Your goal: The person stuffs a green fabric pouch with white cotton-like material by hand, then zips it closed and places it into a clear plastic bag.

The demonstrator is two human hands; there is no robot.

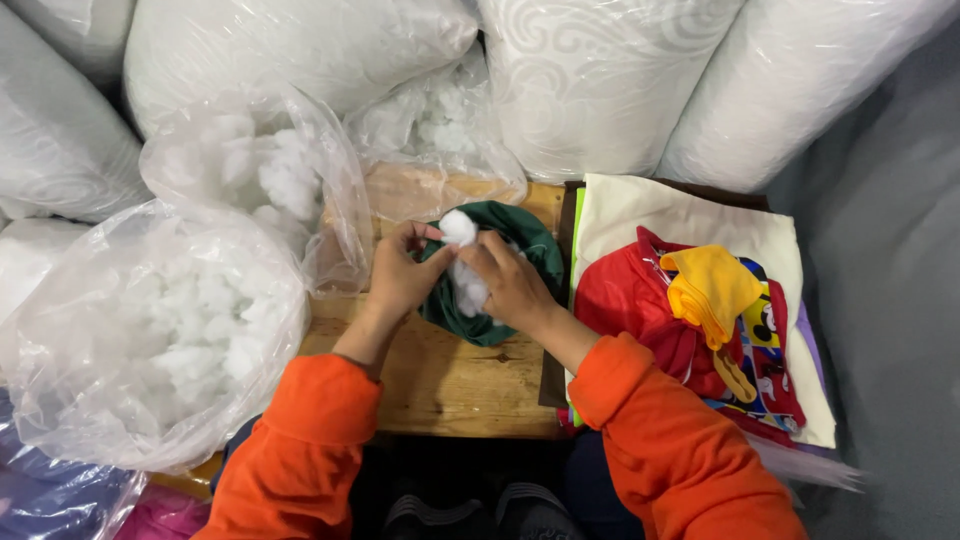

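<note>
At the centre of the wooden table [450,385] lies a dark green fabric cover [520,250], its opening facing up and its long axis running from about eleven to five o'clock. The left hand [400,275] pinches its rim at nine o'clock, fingers closed on the cloth. The right hand [510,285] presses a tuft of white fibre stuffing [460,228] into the opening, fingers curled on it. At nine o'clock stands a clear plastic bag of white stuffing [150,330]. At three o'clock lies a stack of coloured fabric covers [700,300], red and yellow on top. Large white plastic-wrapped bales [600,80] fill twelve o'clock.
</note>
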